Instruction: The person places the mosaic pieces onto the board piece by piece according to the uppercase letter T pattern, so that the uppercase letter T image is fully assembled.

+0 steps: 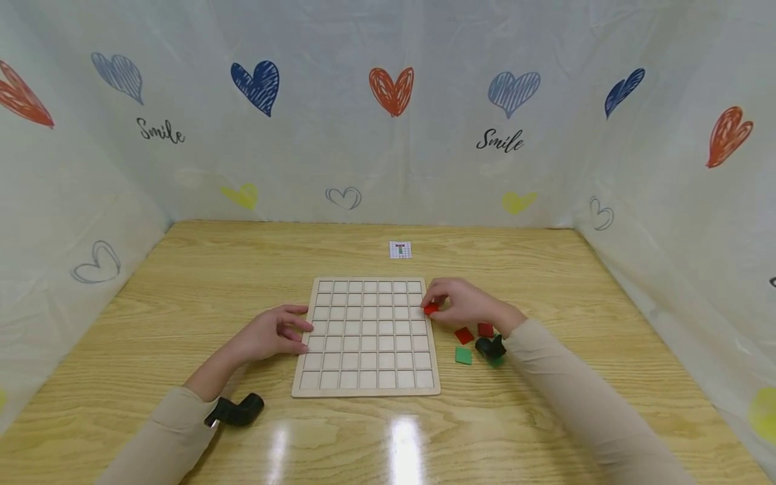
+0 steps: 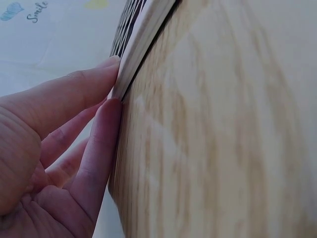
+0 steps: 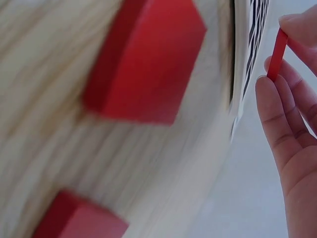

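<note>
A pale wooden grid board (image 1: 366,393) with square recesses lies on the table. At its left edge is my left hand (image 1: 269,333), fingers spread and fingertips touching the rim. The left wrist view shows the thumb and a finger (image 2: 105,129) against that rim. Beside the board's right edge, my right hand (image 1: 463,302) pinches a thin red square tile (image 1: 431,308) between thumb and fingers. In the right wrist view this tile (image 3: 277,55) is seen edge-on, held up off the table.
Red tiles (image 1: 464,335) and a green tile (image 1: 463,356) lie right of the board; another green tile (image 1: 496,362) is partly hidden by the right wrist's black camera (image 1: 490,347). A small printed grid card (image 1: 400,250) lies behind the board. A heart-patterned curtain (image 1: 339,155) surrounds the table.
</note>
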{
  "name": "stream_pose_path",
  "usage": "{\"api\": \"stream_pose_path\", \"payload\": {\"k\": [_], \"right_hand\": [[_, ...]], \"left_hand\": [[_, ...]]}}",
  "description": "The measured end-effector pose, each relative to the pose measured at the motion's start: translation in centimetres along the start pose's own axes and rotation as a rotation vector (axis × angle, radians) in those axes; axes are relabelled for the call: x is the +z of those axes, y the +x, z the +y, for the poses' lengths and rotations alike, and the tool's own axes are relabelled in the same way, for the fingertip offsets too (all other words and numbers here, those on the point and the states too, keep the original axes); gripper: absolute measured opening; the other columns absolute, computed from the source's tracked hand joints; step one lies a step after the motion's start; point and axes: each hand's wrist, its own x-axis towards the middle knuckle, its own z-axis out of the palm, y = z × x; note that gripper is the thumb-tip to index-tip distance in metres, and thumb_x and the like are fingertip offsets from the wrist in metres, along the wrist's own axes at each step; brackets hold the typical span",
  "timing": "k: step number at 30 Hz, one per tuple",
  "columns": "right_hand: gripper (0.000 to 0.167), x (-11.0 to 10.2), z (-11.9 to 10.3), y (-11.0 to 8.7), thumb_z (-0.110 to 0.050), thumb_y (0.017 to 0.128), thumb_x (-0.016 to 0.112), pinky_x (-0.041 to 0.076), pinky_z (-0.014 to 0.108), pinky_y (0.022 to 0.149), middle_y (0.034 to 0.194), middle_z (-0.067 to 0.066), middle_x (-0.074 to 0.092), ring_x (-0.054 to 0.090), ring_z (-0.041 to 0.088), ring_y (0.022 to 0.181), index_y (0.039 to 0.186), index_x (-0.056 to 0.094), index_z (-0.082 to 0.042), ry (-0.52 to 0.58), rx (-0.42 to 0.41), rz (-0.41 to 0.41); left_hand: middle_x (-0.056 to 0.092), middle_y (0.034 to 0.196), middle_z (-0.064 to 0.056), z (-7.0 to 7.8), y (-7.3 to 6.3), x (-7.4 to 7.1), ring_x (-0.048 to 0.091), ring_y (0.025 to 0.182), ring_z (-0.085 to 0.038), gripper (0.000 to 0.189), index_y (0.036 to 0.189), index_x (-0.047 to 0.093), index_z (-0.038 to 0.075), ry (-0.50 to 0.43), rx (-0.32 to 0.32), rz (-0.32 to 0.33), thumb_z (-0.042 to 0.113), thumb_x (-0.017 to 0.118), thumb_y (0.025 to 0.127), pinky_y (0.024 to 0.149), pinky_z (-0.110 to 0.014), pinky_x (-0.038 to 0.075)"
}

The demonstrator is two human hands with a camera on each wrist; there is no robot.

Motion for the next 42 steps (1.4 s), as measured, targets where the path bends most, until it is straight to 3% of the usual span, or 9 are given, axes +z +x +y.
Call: {"api": "stream_pose_path", "payload": {"k": [7,21,27,42], "right_hand": [[0.013,0.3,0.0,1.3,-0.006,0.08,0.069,0.047,0.026,0.076,0.091,-0.007,0.059,0.055,0.009,0.081,0.093,0.071,-0.009,0.0,0.017,-0.026],[0.015,0.8,-1.2,3.8,-0.004,0.079,0.069,0.046,0.024,0.071,0.088,-0.001,0.059,0.054,0.012,0.077,0.094,0.071,-0.006,-0.008,-0.063,-0.067],[0.015,1.2,-1.6,4.9,-0.007,0.08,0.07,0.046,0.024,0.072,0.089,-0.002,0.059,0.053,0.011,0.079,0.095,0.071,-0.006,-0.002,-0.059,-0.091],[0.015,2.3,-2.6,7.1,-0.007,0.08,0.071,0.044,0.021,0.071,0.088,0.001,0.059,0.052,0.013,0.077,0.095,0.071,-0.004,-0.024,-0.113,-0.111]], "left_hand": [[0.036,0.139,-0.027,0.3,-0.2,-0.2,0.061,0.084,-0.018,0.033,0.105,0.067,-0.004,-0.023,0.042,-0.02,0.011,0.076,0.077,0.074,-0.024,0.048],[0.037,0.139,-0.025,0.0,0.0,-0.1,0.062,0.082,-0.014,0.033,0.104,0.068,-0.002,-0.003,0.033,-0.012,0.014,0.077,0.077,0.075,-0.024,0.047],[0.037,0.139,-0.025,-0.1,-0.1,-0.1,0.061,0.083,-0.015,0.033,0.104,0.068,-0.002,-0.005,0.022,-0.012,0.014,0.078,0.076,0.075,-0.024,0.048],[0.037,0.139,-0.026,0.6,-0.3,0.0,0.061,0.086,-0.018,0.036,0.108,0.065,-0.005,-0.022,0.02,-0.014,0.012,0.076,0.078,0.074,-0.025,0.048]]}}
